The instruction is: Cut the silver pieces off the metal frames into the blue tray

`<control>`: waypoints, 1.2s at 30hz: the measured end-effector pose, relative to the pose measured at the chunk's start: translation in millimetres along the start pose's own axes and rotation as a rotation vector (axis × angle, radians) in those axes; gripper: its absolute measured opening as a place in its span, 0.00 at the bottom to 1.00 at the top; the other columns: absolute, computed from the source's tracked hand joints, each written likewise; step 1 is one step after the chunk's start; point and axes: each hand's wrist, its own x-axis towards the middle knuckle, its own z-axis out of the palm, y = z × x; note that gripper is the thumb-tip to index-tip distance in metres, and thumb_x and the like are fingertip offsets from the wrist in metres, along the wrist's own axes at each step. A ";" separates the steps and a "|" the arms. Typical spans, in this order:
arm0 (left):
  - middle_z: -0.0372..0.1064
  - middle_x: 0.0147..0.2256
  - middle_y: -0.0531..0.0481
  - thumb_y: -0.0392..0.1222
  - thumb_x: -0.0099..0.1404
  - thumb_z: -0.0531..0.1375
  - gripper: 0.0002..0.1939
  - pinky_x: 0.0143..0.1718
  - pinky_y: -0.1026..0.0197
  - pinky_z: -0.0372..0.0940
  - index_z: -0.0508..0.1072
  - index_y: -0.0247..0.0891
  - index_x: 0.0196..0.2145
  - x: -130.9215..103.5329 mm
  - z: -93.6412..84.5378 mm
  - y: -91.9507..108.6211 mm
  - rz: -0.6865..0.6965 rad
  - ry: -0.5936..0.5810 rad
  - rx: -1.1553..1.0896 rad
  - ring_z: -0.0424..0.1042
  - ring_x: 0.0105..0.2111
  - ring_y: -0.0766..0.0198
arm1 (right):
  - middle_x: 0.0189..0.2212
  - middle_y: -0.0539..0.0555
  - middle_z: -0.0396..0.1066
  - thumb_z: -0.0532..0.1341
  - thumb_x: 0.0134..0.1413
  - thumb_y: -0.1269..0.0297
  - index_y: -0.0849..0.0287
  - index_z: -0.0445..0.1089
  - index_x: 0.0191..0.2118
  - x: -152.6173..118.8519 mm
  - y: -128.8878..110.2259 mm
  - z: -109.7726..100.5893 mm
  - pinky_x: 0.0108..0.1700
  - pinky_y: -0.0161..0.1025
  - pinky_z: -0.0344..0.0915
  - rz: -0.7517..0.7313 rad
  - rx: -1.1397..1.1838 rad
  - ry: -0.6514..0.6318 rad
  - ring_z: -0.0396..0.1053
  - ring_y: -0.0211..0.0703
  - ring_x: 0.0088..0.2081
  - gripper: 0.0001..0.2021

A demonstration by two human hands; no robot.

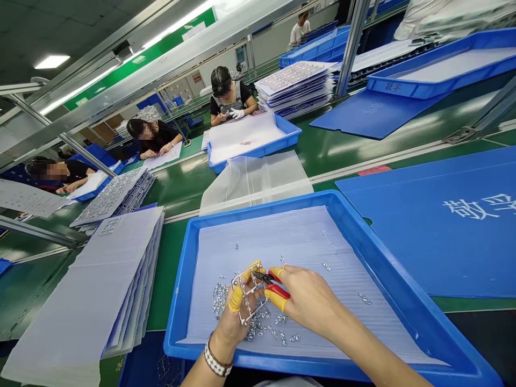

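Observation:
My left hand, with yellow finger covers and a bracelet at the wrist, grips a small silver sprue frame and holds it tilted over the tray. In my right hand, also with yellow covers on thumb and finger, are red-handled side cutters. Their dark jaws reach the upper right part of the frame; whether they are closed on a bar I cannot tell. Under my hands, loose twisted silver pieces lie heaped on white lining inside a blue tray. Several more pieces are scattered to the right.
Left of the tray stands a stack of white sheets with one sprue frame on top. A blue board lies to the right. Behind are a translucent sheet and another blue tray. Several people work across the green bench.

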 end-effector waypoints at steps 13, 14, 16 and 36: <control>0.64 0.57 0.37 0.62 0.55 0.63 0.38 0.58 0.46 0.56 0.67 0.37 0.57 0.5 -15.9 -6.4 0.034 0.003 0.154 0.59 0.58 0.42 | 0.26 0.53 0.73 0.56 0.56 0.61 0.57 0.68 0.30 1.3 4.0 -0.2 0.26 0.37 0.47 -0.030 -0.047 0.010 0.71 0.46 0.27 0.08; 0.64 0.56 0.38 0.62 0.55 0.63 0.38 0.57 0.47 0.57 0.67 0.37 0.57 0.5 -17.1 -7.0 0.038 0.007 0.156 0.60 0.57 0.43 | 0.26 0.53 0.72 0.56 0.56 0.60 0.57 0.68 0.30 1.4 3.8 -0.7 0.25 0.37 0.46 -0.031 -0.047 0.003 0.71 0.45 0.26 0.08; 0.65 0.55 0.38 0.62 0.55 0.63 0.37 0.56 0.47 0.58 0.68 0.38 0.57 0.6 -19.4 -8.5 0.040 0.021 0.141 0.61 0.56 0.44 | 0.26 0.53 0.72 0.56 0.56 0.59 0.57 0.68 0.29 1.1 3.4 -1.5 0.25 0.37 0.46 -0.025 -0.049 -0.008 0.70 0.46 0.26 0.09; 0.71 0.50 0.38 0.66 0.58 0.56 0.34 0.56 0.45 0.58 0.72 0.38 0.52 -1.5 -24.9 -17.2 0.006 0.048 0.067 0.67 0.52 0.44 | 0.31 0.56 0.73 0.56 0.54 0.59 0.56 0.71 0.36 -4.9 -15.8 -5.5 0.30 0.38 0.54 -0.061 0.045 0.021 0.70 0.48 0.31 0.09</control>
